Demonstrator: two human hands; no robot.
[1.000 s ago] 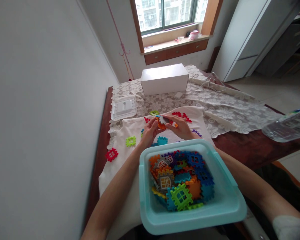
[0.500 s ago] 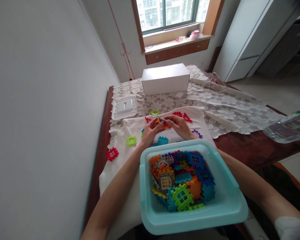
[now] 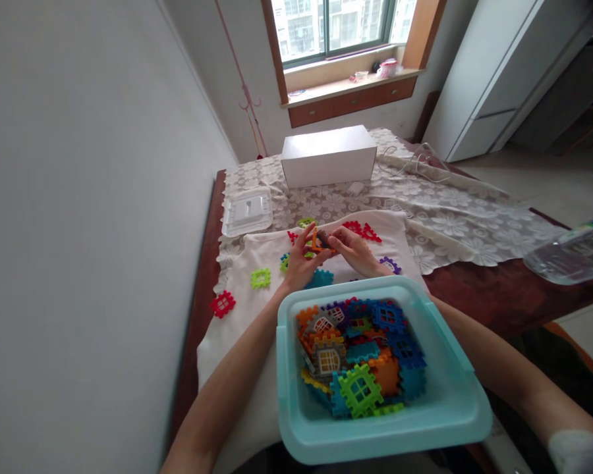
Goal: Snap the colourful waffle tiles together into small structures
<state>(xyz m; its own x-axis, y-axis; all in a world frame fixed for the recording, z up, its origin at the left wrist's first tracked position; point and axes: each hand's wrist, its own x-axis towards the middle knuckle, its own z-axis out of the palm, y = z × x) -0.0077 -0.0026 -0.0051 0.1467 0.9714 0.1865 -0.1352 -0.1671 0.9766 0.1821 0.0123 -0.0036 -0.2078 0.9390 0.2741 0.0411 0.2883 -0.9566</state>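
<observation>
Landmark: teal bin (image 3: 454, 388), nearest the viewer, at the table's front edge.

Hands: both raised over the white cloth (image 3: 257, 316) just beyond the bin's far rim, meeting at one small assembly. Left hand (image 3: 300, 262) grips an orange block (image 3: 315, 240) between thumb and fingers; the piece stands on edge. Right hand (image 3: 354, 250) pinches a grey block (image 3: 324, 238) pressed against the orange one; fingers curled round it. The 2 pieces touch. Whether they're fully locked, can't tell – too small.

Bin contents: loose pile of interlocking square blocks, mixed colours. Green window block (image 3: 360, 390) lies on top at the near side, grey window block (image 3: 326, 359) to its left, blue pieces toward the far right corner.

Beyond the bin, on the cloth:
- Teal block (image 3: 320, 278) just past the far rim, below the hands.
- Lime frame block (image 3: 260, 278) off the far-left corner.
- Red block (image 3: 222, 303) further left, at the cloth's edge.
- Red pieces (image 3: 363, 230) beyond the right hand; purple piece (image 3: 390, 264) right of it.

Farther from the bin: clear plastic lid (image 3: 247, 212) lies flat on the lace tablecloth (image 3: 445, 220), far left. White box (image 3: 329, 156) sits beyond that, toward the window. White cable (image 3: 415, 168) is right of the box. Clear container (image 3: 570, 251) hangs off the table's right edge, well apart from the bin.
</observation>
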